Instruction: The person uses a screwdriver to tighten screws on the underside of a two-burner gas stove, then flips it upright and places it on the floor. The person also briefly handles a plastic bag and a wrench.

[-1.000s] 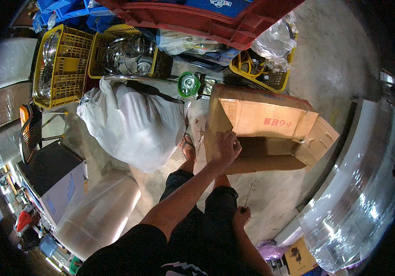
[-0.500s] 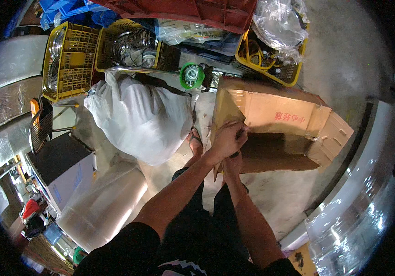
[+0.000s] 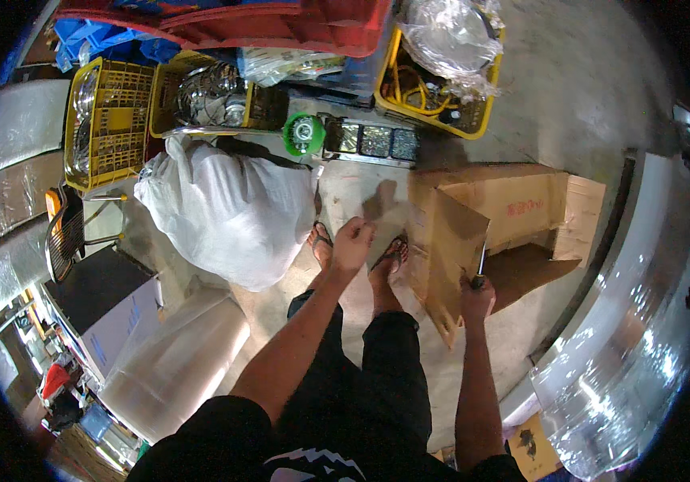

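My right hand (image 3: 477,299) is closed around a dark-handled tool with a thin, bright metal shaft (image 3: 483,262). Whether it is a knife or a screwdriver I cannot tell. The shaft points away from me, in front of the open cardboard box (image 3: 449,241), whose flaps stand out. To the left, over the floor between my feet, my left hand (image 3: 353,243) is closed in a pinch. A faint see-through blur shows beside its fingers, too smeared to name. A full white sack (image 3: 224,213) lies left of that hand.
Yellow crates (image 3: 112,120) of metal parts, a red crate (image 3: 321,28) and a green round object (image 3: 304,134) stand beyond. A yellow basket (image 3: 433,120) holds cables and clear plastic. Wrapped rolls (image 3: 176,361) lie at left; plastic-wrapped sheets (image 3: 610,377) are at right.
My hands were together at the box's near left edge. Now they are apart, the left farther left, the right farther right with the metal shaft showing. The box sits lower in view.
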{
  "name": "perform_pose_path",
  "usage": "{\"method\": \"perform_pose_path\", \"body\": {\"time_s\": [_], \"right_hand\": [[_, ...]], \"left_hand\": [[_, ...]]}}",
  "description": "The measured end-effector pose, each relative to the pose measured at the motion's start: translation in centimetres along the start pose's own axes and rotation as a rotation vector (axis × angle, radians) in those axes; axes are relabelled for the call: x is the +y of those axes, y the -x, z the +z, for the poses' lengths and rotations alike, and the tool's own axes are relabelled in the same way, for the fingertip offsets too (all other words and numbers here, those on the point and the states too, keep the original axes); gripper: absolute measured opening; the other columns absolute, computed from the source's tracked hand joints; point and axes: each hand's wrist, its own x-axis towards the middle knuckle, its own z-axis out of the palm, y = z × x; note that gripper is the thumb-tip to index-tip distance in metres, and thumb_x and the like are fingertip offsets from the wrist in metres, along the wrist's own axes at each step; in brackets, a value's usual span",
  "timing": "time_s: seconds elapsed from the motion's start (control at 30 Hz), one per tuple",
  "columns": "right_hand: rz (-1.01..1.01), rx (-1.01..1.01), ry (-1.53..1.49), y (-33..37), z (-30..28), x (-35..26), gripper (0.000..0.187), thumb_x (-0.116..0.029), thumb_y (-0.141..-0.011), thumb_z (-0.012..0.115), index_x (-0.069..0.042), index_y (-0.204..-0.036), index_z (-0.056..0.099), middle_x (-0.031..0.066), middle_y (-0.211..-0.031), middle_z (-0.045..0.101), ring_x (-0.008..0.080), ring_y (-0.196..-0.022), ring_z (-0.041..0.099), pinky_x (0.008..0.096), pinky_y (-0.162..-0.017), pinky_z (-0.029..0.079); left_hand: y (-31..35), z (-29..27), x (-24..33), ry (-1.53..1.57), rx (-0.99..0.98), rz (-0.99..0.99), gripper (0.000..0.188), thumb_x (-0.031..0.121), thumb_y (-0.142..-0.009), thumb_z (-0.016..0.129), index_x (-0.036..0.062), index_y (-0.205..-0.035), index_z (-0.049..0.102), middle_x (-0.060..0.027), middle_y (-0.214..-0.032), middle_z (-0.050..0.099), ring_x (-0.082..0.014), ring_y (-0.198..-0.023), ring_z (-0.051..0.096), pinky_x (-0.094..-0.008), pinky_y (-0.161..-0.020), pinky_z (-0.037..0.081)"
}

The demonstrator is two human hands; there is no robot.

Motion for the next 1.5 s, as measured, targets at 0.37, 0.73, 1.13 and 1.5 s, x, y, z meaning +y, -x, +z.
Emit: {"method": "perform_pose_path", "body": {"time_s": [0.37,0.73,1.13,1.5], "right_hand": [[0.035,0.151,0.121,-2.5,-2.0,4.2,0.023,-0.029,-0.087,0.07,-0.008,-0.095,0.066,0.017,-0.09,0.071,0.0414,-0.09,0.068,0.0514,-0.075,0.052],[0.137,0.218,0.227,0.1,8.8,3.9,0.022,-0.028,-0.089,0.069,-0.007,-0.086,0.061,0.0175,-0.081,0.068,0.0436,-0.077,0.064,0.053,-0.066,0.047],[0.079,0.313,0.131,-2.2,12.5,4.6,0.012,-0.019,-0.087,0.07,-0.009,-0.093,0.067,0.0123,-0.083,0.067,0.0363,-0.078,0.065,0.0475,-0.067,0.05],[0.05,0.313,0.127,-4.0,12.6,4.9,0.014,-0.021,-0.09,0.068,-0.008,-0.091,0.065,0.0123,-0.081,0.066,0.0378,-0.076,0.064,0.0484,-0.066,0.05]], "left_hand": [[-5.3,-1.7,-3.0,-0.693,0.085,0.116,0.033,0.035,-0.09,0.063,0.0043,-0.097,0.07,-0.0171,-0.09,0.073,-0.0366,-0.085,0.07,-0.0427,-0.078,0.053],[-29.3,2.4,-5.1,-1.364,0.126,0.187,0.023,0.021,-0.093,0.053,0.0136,-0.103,0.072,-0.0186,-0.095,0.073,-0.0414,-0.088,0.07,-0.0519,-0.077,0.057],[-38.8,15.2,-10.8,-1.612,-0.429,0.538,0.027,0.014,-0.095,0.05,0.0053,-0.114,0.068,-0.0201,-0.11,0.07,-0.0379,-0.102,0.07,-0.0487,-0.087,0.057],[-40.3,15.2,-11.4,-1.696,-0.545,0.55,0.023,0.014,-0.091,0.052,0.0073,-0.098,0.073,-0.0175,-0.101,0.073,-0.0349,-0.096,0.072,-0.0476,-0.08,0.059]]}}
